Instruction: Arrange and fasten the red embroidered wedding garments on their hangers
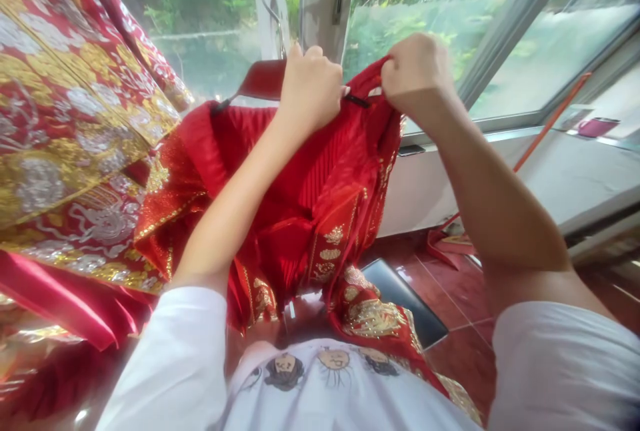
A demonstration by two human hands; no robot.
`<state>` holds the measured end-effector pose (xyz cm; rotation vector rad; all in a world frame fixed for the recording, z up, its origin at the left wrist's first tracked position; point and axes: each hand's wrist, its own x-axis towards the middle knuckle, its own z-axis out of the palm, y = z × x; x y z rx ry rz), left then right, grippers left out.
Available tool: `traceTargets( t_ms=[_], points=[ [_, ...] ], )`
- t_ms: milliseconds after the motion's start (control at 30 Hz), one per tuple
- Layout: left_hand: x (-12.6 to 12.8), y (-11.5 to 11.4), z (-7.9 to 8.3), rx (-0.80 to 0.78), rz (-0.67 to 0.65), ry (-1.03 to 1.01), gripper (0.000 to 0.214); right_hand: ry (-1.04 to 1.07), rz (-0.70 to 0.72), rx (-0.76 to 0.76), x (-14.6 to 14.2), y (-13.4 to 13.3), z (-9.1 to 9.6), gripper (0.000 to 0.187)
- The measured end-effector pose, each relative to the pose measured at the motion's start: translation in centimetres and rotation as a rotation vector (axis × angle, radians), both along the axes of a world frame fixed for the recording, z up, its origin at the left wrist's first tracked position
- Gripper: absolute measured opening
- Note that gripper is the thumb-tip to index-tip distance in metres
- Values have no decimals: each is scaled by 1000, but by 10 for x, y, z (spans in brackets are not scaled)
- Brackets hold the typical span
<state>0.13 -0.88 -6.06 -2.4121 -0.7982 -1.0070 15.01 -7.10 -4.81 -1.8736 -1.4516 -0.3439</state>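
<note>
A red garment (295, 191) with gold embroidery and sequins hangs in front of me, its pleated lining showing at the open top. My left hand (313, 87) is closed around the middle of a red hanger (260, 81), whose metal hook (270, 7) sticks up behind the fingers. One shoulder of the garment sits on the hanger's left end, by a dark clip. My right hand (420, 71) pinches the garment's other shoulder, just beyond a black clip (357, 101) at the hanger's right end. Its fingertips are partly hidden.
Red, gold and silver embroidered cloth (75, 131) hangs close on the left. Windows (425, 51) stand ahead, with a phone-like dark object (411, 150) on the sill. A flat black object (405, 304) lies on the red tiled floor. At right, an orange pole (553, 121) leans.
</note>
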Motion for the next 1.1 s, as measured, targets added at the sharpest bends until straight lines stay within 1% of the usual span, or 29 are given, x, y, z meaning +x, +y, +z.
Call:
traceTargets(
  t_ms=[33,100,167,200,233,267,300,333,367,433,467,500,567,633,667,700,767,800,833,900,967,1033,1100],
  points=[
    [1,0,0,10,2,-12,35,-4,-13,-15,2,-1,9,31],
    [4,0,0,15,15,-38,32,-16,-15,3,2,-7,23,30],
    [7,-2,3,1,39,-44,30,-49,-42,50,-5,-16,27,26],
    [8,-4,4,-11,54,-35,27,-60,-72,68,-12,-21,23,23],
    [9,-7,6,-29,75,-16,24,-70,-96,92,-21,-26,15,20],
    [9,-9,8,-49,105,6,19,-73,-107,116,-31,-30,2,18],
    [8,-11,9,-66,131,28,15,-67,-102,141,-41,-34,-14,17],
    [7,-12,10,-76,146,45,14,-67,-69,186,-50,-37,-33,19],
    [6,-12,10,-74,142,52,16,-75,-5,219,-57,-40,-52,22],
    [2,-7,8,-43,68,34,17,-129,163,270,-60,-45,-85,24],
    [-1,-3,6,-25,7,6,15,-154,242,291,-54,-45,-96,25],
    [-2,2,4,-20,-53,-29,13,-159,296,328,-44,-45,-102,25],
    [-4,13,0,-55,-154,-126,13,-95,310,441,-14,-37,-103,23],
    [-4,23,-4,-132,-207,-244,14,63,264,524,21,-20,-96,17],
    [-4,26,-5,-175,-215,-299,15,157,291,483,38,-9,-93,14],
    [-3,28,-5,-216,-218,-348,16,279,355,401,51,2,-92,16],
    [-1,30,-6,-280,-218,-417,18,522,530,177,66,21,-95,33],
    [0,31,-6,-301,-217,-434,19,622,582,96,68,27,-98,41],
    [0,30,-6,-312,-217,-438,19,693,600,50,67,30,-101,45],
    [2,30,-5,-307,-214,-412,21,765,536,52,60,30,-103,46],
    [2,29,-4,-285,-205,-375,21,760,433,114,53,26,-99,45],
    [2,26,-1,-265,-188,-366,20,702,330,173,51,23,-92,50],
    [0,19,2,-257,-149,-337,18,607,279,199,55,24,-86,57]
  ],
)
